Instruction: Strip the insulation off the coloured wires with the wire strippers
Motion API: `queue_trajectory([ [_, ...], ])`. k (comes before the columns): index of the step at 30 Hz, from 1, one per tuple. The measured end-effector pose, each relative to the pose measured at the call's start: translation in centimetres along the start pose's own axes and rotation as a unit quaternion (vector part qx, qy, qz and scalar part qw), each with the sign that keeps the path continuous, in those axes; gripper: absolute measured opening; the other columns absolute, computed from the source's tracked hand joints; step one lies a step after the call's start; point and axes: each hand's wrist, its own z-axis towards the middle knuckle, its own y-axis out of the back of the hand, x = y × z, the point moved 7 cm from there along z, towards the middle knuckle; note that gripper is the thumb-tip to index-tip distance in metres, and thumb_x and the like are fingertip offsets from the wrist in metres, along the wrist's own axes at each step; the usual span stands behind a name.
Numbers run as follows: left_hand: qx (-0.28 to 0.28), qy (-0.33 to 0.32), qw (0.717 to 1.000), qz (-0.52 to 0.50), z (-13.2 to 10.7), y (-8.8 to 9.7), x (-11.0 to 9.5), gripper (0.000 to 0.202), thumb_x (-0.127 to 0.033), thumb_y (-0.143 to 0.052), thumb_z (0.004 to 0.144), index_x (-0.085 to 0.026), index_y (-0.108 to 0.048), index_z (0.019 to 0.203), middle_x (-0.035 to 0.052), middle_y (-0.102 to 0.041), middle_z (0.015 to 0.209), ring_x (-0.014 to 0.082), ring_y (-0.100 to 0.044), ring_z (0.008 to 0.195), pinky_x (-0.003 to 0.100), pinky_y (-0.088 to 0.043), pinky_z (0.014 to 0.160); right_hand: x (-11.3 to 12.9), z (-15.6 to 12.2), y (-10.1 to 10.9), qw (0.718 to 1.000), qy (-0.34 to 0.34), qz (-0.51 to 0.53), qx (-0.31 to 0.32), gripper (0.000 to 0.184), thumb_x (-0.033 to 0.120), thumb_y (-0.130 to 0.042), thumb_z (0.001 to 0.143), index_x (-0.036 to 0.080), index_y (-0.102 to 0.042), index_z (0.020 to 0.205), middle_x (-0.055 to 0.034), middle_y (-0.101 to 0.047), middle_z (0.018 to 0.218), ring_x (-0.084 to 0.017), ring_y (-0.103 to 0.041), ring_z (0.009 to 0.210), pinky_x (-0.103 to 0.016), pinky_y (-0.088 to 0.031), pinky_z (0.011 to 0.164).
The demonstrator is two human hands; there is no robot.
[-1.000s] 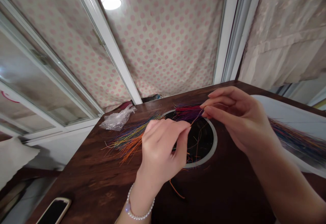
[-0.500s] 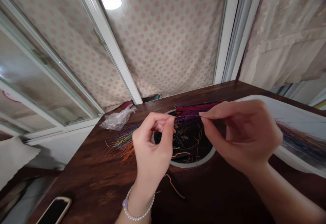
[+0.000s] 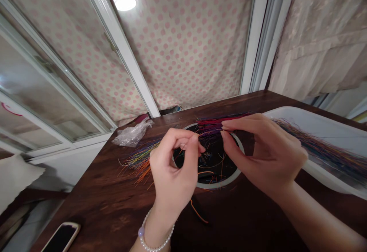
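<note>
My left hand (image 3: 174, 164), with a pearl bracelet at the wrist, is pinched at thumb and fingertips just above a round black dish (image 3: 236, 171) with a white rim. My right hand (image 3: 266, 152) is pinched too, fingertips at the end of a red and purple bundle of thin strands (image 3: 210, 126) that lies across the dish. What each pinch holds is too fine to name. A fan of orange, yellow and blue strands (image 3: 140, 160) lies on the dark wooden table (image 3: 114, 202) left of the dish.
A white tray (image 3: 318, 124) at the right holds more coloured strands (image 3: 329, 154). A crumpled clear plastic bag (image 3: 132, 134) lies at the table's far left. A phone (image 3: 60, 237) lies at the near left edge. A loose orange strand (image 3: 197, 212) lies near the dish.
My hands drew apart from a shared purple strand, then the right hand moved back left to the bundle's end. The left hand stayed pinched over the dish.
</note>
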Motion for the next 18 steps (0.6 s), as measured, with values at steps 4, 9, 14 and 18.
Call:
queue_trajectory([
  [4,-0.001,-0.047,0.998,0.040,-0.4,-0.2,-0.5,0.014,-0.007,-0.060,0.090,-0.018,-0.063,0.082,-0.0070,-0.065,0.066,0.0041,-0.061,0.060,0.015,-0.050,0.060,0.2,0.3,0.1,0.999,-0.021,-0.034,0.013,0.027,0.002,-0.069,0.081,0.025,-0.071,0.095,-0.0013,-0.073,0.081,-0.015,-0.068,0.071,-0.032,-0.059,0.068],
  [9,0.002,-0.076,0.996,0.050,-0.4,-0.4,-0.6,0.015,-0.005,-0.059,0.089,-0.018,-0.063,0.084,-0.0064,-0.064,0.068,0.0045,-0.062,0.062,0.015,-0.050,0.060,-0.1,0.1,0.2,0.999,-0.030,-0.045,-0.004,0.023,0.003,-0.071,0.080,0.024,-0.070,0.089,-0.0012,-0.071,0.077,-0.015,-0.067,0.069,-0.032,-0.059,0.067],
  [14,0.014,-0.120,0.990,0.077,-1.1,-1.7,-1.2,0.015,-0.003,-0.058,0.086,-0.017,-0.061,0.086,-0.0056,-0.065,0.067,0.0057,-0.062,0.057,0.018,-0.049,0.057,-0.8,-0.4,0.3,0.997,-0.057,0.010,-0.046,0.024,0.000,-0.071,0.077,0.023,-0.067,0.084,-0.0003,-0.066,0.075,-0.015,-0.062,0.069,-0.032,-0.052,0.062],
  [18,0.000,-0.181,0.976,0.122,-1.8,-2.6,-1.9,0.016,-0.002,-0.058,0.083,-0.017,-0.060,0.086,-0.0036,-0.068,0.068,0.0079,-0.063,0.056,0.021,-0.047,0.053,-1.4,-0.8,0.2,0.989,-0.107,0.071,-0.076,0.023,0.000,-0.068,0.078,0.023,-0.065,0.080,0.0022,-0.062,0.072,-0.014,-0.060,0.069,-0.031,-0.049,0.062],
])
